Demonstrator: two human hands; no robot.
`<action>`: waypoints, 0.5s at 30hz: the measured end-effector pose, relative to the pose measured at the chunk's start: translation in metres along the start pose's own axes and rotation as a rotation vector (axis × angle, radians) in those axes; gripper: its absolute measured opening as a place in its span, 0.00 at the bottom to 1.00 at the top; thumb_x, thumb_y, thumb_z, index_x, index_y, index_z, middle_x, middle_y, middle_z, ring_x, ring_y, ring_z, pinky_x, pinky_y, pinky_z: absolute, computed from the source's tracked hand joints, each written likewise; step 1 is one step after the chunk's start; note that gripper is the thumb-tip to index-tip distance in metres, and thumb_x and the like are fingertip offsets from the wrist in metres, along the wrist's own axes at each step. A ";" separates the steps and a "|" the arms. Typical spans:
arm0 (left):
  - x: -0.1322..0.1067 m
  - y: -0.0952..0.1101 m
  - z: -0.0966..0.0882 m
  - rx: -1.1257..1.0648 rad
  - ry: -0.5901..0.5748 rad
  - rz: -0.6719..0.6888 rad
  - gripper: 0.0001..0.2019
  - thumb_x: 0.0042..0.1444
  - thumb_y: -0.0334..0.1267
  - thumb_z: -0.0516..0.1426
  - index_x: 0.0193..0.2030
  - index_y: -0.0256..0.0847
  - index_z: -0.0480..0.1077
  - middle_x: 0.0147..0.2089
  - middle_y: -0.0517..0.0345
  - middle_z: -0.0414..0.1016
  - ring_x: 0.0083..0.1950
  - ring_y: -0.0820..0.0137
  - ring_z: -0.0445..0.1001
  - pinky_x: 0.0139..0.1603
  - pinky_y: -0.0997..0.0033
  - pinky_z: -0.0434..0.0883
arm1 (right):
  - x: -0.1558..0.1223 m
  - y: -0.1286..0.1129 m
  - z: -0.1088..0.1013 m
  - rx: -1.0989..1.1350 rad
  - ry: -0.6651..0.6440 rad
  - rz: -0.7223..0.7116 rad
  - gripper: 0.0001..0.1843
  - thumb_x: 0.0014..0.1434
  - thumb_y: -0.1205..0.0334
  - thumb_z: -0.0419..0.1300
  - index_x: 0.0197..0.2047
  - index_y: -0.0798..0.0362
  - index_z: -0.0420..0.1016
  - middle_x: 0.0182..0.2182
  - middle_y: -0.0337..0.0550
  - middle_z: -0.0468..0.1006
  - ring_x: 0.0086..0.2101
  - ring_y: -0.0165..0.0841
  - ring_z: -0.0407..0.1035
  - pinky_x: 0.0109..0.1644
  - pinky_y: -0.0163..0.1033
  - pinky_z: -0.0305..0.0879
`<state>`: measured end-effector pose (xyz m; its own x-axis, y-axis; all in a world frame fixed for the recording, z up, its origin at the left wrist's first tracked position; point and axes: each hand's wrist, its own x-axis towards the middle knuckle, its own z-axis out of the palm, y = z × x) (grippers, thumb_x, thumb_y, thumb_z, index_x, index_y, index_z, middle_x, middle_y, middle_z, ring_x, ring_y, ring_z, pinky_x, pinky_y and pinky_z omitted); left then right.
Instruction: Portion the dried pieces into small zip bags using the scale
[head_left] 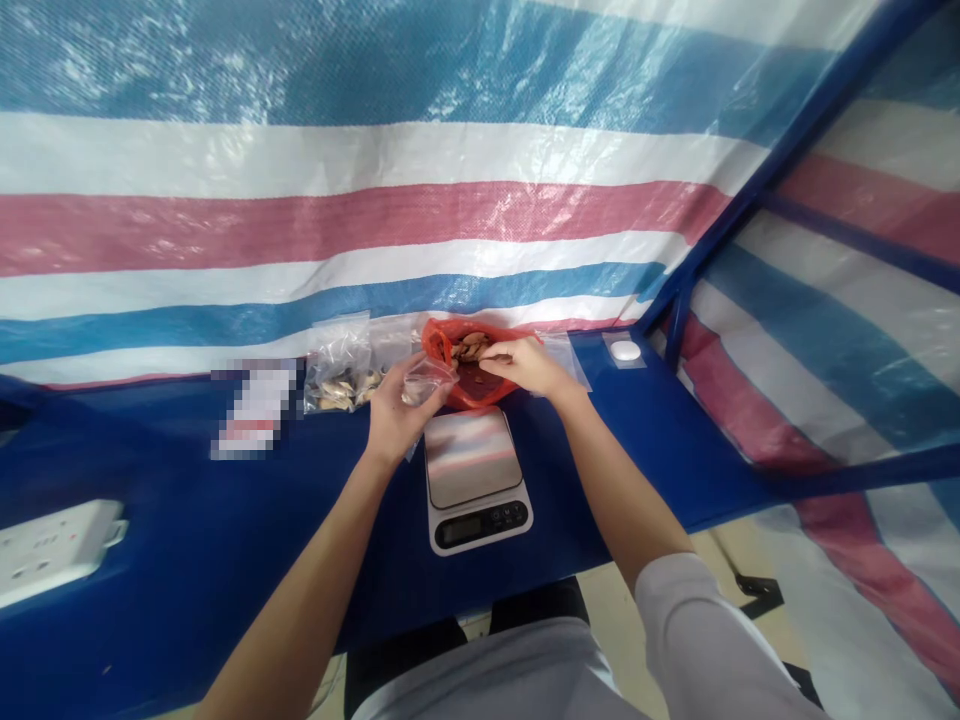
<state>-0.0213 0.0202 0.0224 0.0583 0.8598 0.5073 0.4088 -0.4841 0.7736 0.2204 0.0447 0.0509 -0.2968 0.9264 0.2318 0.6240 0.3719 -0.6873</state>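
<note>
My left hand (395,408) is closed on a small clear plastic bag (429,378), its mouth turned toward the red bag. The red plastic bag (486,396) lies open behind the scale, with brown dried slices (471,348) inside. Over its opening, my right hand (531,366) reaches in from the right, fingers pinched together at the slices; what they grip, if anything, is too small to make out. Just in front of the red bag sits a white kitchen scale (474,470) with a reflective plate and a dark display. Nothing rests on that plate.
Clear bags with pale dried pieces (339,388) lie left of my left hand. A blurred-out white item (259,408) is farther left, and a white power strip (56,548) near the left edge. At right, a white oval object (625,351) lies on clear plastic. Striped sheeting (360,225) hangs behind.
</note>
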 end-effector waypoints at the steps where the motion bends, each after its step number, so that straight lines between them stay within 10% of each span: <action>1: 0.001 -0.002 0.000 -0.002 0.002 0.011 0.27 0.53 0.51 0.67 0.57 0.41 0.75 0.53 0.48 0.81 0.55 0.55 0.80 0.61 0.52 0.73 | 0.003 0.000 0.002 -0.073 -0.011 0.003 0.10 0.64 0.61 0.63 0.45 0.49 0.86 0.42 0.41 0.87 0.43 0.36 0.80 0.52 0.39 0.72; 15: -0.005 -0.025 0.000 -0.052 0.043 -0.025 0.28 0.55 0.50 0.67 0.60 0.41 0.73 0.51 0.47 0.81 0.54 0.55 0.80 0.60 0.50 0.74 | 0.036 -0.013 0.048 -0.546 -0.143 -0.074 0.19 0.70 0.61 0.52 0.57 0.48 0.80 0.55 0.46 0.82 0.58 0.42 0.71 0.51 0.42 0.72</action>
<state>-0.0319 0.0279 0.0000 0.0090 0.8643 0.5028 0.3616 -0.4717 0.8042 0.1663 0.0705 0.0354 -0.4256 0.8934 0.1440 0.8695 0.4478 -0.2086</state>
